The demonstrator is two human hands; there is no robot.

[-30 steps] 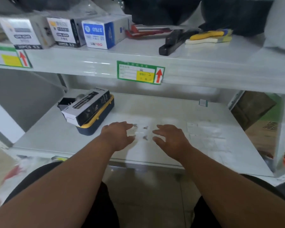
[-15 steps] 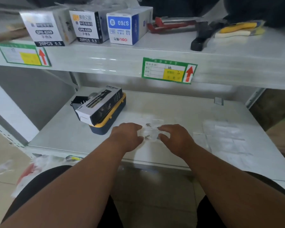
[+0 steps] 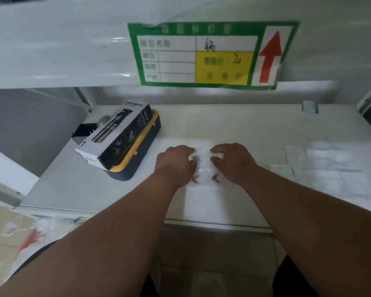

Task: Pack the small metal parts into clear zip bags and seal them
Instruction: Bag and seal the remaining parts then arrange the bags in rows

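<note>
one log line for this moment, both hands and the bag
left hand: on clear zip bag | right hand: on bag | small metal parts: inside, on shelf | seal: cannot tell

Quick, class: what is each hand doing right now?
Left hand: fingers curled on the clear bag.
Right hand: fingers curled on the same bag.

Setting: shop or stockroom. Evidence: white metal shelf [image 3: 244,125] unit; green price label [image 3: 210,55] with red arrow and handwritten entry on the shelf edge above the left hand [image 3: 176,163]; boxed spray bottle [image 3: 116,136], retail packaging, just left of that hand.
</note>
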